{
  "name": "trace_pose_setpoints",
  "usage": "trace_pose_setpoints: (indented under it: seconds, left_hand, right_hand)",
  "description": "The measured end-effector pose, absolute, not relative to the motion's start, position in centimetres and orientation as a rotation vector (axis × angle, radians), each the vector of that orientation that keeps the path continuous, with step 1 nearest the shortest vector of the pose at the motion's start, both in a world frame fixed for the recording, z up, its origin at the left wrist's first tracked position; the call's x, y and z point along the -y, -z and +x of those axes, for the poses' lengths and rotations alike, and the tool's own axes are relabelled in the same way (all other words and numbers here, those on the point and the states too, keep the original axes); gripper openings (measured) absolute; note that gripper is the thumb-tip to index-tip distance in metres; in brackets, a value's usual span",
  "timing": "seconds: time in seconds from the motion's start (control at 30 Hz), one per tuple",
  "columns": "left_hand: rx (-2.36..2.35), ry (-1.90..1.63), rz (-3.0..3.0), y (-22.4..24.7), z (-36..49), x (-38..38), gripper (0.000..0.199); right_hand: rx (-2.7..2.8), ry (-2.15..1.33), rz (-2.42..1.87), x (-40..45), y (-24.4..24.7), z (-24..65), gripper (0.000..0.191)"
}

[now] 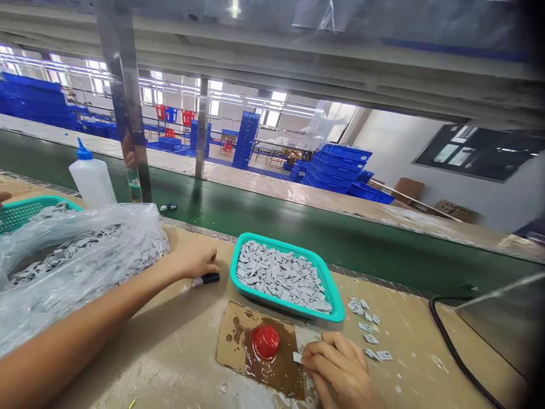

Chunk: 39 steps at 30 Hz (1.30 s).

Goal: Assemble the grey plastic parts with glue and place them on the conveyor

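place: factory workshop, a production floor in a wide hall
line: long green conveyor belt running right beside the desk
storage: stacks of blue plastic crates across the floor, cardboard boxes by the far wall
building: rows of strip lights, steel posts
work: teal tray heaped with small grey parts

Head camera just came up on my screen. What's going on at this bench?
A person is working bare-handed at the bench. Their right hand pinches a small grey piece at the edge of a stained cardboard sheet holding a red domed cap. Their left hand rests by a small black-and-white object, beside a teal tray heaped with similar grey pieces.
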<state>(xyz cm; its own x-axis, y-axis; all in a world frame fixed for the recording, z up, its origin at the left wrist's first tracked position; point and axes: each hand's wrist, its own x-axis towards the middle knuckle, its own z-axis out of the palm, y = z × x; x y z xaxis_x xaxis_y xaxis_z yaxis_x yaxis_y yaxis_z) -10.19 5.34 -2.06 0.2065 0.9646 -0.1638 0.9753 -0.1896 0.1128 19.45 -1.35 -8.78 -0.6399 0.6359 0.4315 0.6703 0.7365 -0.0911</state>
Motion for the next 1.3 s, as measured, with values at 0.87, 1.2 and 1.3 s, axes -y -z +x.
trace_pose_setpoints:
  seconds: [0.87, 1.2, 1.3]
  left_hand:
    - [-1.806, 0.260, 2.327, 2.0, -8.9, -3.3, 0.030]
    - [-0.939, -0.192, 1.661, -1.5, -9.3, -1.7, 0.048]
    - [-0.692, -0.226, 1.397, -2.3, -7.5, 0.1, 0.040]
  right_hand:
    - [2.137, -0.370, -1.231, 2.3, 4.2, 19.1, 0.013]
    - [1.902, -0.770, -1.097, 2.6, 0.2, 17.7, 0.009]
    - [1.859, -0.864, -0.908, 2.9, -1.8, 16.8, 0.011]
